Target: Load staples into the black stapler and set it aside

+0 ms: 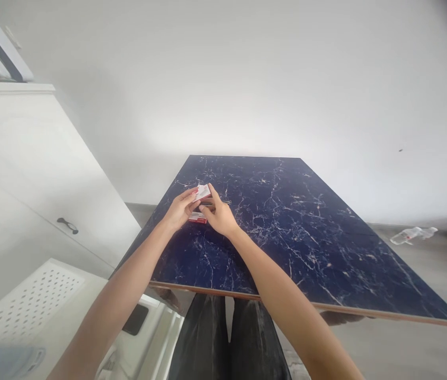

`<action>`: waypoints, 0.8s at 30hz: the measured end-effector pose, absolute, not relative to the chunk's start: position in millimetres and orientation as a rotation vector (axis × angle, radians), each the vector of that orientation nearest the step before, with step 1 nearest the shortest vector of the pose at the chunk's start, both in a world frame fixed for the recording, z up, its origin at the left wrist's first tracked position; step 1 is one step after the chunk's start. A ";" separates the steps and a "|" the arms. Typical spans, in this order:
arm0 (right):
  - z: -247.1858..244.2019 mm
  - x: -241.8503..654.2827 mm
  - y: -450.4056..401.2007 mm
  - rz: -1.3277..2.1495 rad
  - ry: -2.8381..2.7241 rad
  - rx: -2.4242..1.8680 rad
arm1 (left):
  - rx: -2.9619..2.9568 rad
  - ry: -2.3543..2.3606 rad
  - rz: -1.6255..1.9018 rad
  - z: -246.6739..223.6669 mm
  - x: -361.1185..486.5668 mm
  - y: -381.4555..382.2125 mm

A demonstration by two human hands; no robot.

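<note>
Between my two hands, above the left part of the table, is a small red-and-white box (pixel 201 193). My left hand (pixel 180 210) pinches its left side, thumb beneath and fingers on top. My right hand (pixel 220 212) is closed at its right end, the index finger on the box's upper corner. Just below lies another red-and-white box (pixel 198 217), partly hidden by my hands. A thin dark stick-like item (pixel 227 202) shows behind my right fingers; its kind I cannot make out.
The table (pixel 286 227) has a dark blue marbled top against a white wall. To the left stands a white cabinet (pixel 41 174) with a dark handle; below it, a white unit with a perforated panel (pixel 29 295). Clear plastic bottles (pixel 413 235) lie on the floor at right.
</note>
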State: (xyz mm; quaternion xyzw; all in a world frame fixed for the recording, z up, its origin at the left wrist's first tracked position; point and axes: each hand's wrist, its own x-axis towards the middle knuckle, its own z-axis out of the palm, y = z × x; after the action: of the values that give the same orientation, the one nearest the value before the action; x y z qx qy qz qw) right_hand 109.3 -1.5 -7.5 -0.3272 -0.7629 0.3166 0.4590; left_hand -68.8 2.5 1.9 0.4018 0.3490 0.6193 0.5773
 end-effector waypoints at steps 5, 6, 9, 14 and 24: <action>-13.2 109.5 0.0 0.784 -2.034 -0.802 | 1.023 0.864 1.455 3.5 -78.3 5.7; -13.5 110.8 1.3 0.762 -2.038 -0.827 | 1.035 0.877 1.485 3.9 -80.8 7.6; -12.9 115.7 7.2 0.622 -1.949 -0.942 | 1.016 1.030 1.703 1.7 -91.9 17.1; -11.9 126.5 16.8 0.409 -1.766 -1.095 | 1.132 1.690 1.725 -13.6 -114.8 29.0; -21.4 131.6 22.9 0.365 -1.800 -1.215 | 1.858 2.015 1.106 -23.0 -123.8 25.8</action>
State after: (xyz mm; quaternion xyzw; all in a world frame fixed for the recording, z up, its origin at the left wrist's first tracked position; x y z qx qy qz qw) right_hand 131.6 22.9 -21.4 -0.4921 -0.7288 0.1478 0.4527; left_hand -123.8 25.8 -23.0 0.6257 0.6789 0.3726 0.0928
